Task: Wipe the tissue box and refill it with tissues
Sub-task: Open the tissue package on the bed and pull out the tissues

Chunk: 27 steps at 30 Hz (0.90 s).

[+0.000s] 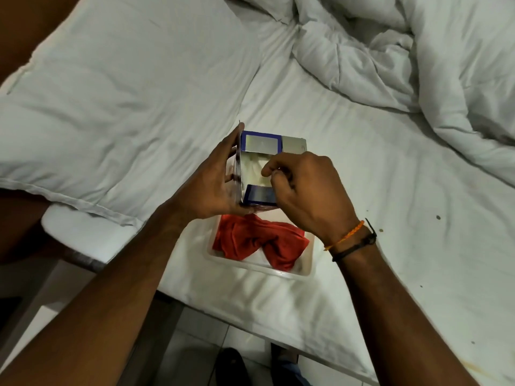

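A blue and silver tissue box (pixel 262 141) stands on end over the bed, its end flaps open toward me. White tissues (pixel 255 168) show inside the opening. My left hand (pixel 214 182) grips the box's left side and bottom corner. My right hand (pixel 303 190) rests on the box's right side, its fingertips curled at the edge of the opening next to the tissues. Whether those fingers pinch a tissue or a flap is hidden. An orange-red cloth (pixel 259 240) lies crumpled in a clear plastic tray (pixel 306 270) just below the box.
A large white pillow (pixel 117 93) lies to the left. A rumpled white duvet (pixel 418 59) fills the upper right. The white bedsheet (pixel 404 218) has small dark spots. The bed's edge and a tiled floor (pixel 195 352) are near me.
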Each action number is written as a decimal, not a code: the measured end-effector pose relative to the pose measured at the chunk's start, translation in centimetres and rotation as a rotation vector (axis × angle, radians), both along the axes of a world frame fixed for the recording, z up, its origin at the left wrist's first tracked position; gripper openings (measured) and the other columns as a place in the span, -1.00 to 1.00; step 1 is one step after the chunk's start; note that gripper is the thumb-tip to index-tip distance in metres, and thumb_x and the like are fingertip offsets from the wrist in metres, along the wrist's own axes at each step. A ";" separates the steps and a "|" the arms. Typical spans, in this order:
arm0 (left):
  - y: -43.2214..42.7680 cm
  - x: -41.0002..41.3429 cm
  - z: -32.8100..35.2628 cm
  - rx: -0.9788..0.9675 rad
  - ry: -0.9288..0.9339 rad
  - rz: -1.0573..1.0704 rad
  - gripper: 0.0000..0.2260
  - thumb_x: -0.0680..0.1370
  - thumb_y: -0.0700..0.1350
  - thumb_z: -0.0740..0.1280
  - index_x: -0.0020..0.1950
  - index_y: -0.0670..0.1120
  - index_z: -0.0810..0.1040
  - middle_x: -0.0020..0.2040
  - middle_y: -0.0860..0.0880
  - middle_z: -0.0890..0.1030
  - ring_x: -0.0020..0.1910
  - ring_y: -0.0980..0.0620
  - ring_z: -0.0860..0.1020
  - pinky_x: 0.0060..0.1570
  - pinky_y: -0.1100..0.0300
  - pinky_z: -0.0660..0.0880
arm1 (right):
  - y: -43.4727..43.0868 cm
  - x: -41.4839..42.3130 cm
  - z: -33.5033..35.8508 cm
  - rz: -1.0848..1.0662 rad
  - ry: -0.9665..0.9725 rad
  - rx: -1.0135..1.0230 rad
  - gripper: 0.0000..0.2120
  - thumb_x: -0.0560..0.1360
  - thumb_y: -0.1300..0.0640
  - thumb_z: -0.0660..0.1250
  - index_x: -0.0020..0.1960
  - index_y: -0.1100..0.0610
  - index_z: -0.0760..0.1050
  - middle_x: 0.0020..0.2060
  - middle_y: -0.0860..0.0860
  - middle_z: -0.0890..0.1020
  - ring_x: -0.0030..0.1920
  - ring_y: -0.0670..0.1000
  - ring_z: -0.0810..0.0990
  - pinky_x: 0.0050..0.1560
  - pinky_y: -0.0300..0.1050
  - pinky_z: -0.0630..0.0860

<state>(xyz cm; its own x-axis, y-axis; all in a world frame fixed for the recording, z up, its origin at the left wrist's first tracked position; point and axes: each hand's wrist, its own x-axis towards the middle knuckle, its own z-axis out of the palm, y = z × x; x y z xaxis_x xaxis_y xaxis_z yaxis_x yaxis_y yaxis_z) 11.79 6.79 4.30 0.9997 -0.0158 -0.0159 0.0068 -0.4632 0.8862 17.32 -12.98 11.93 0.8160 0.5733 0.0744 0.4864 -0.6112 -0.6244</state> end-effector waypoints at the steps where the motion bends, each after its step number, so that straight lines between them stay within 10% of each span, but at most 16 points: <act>1: -0.1 0.0 0.0 -0.002 0.000 0.005 0.31 0.21 -0.14 0.74 0.67 0.02 -0.12 0.61 0.08 0.22 0.57 0.13 0.26 0.27 0.39 0.46 | -0.1 0.0 0.3 -0.018 0.023 0.003 -0.75 0.50 0.08 0.24 -0.05 0.00 0.71 -0.19 0.00 0.75 -0.19 0.04 0.66 -0.09 -0.02 0.60; 8: -0.8 0.0 0.0 -0.001 -0.001 0.031 0.27 0.23 -0.16 0.73 0.67 0.00 -0.09 0.62 0.08 0.18 0.56 0.28 0.21 0.21 0.49 0.42 | 0.0 1.4 0.5 -0.101 0.234 -0.267 -0.82 0.35 0.01 0.61 -0.11 0.06 0.73 -0.21 0.00 0.74 -0.13 0.05 0.70 -0.01 0.01 0.65; 27: -2.1 0.9 0.1 0.078 0.014 0.035 0.26 0.19 -0.09 0.72 0.67 0.07 -0.04 0.57 0.11 0.26 0.47 0.37 0.28 0.30 0.41 0.43 | 2.9 0.6 0.5 -0.139 0.059 -0.405 -0.76 0.62 0.07 0.27 0.18 0.21 0.50 0.12 0.16 0.66 0.13 0.19 0.62 -0.10 -0.12 0.27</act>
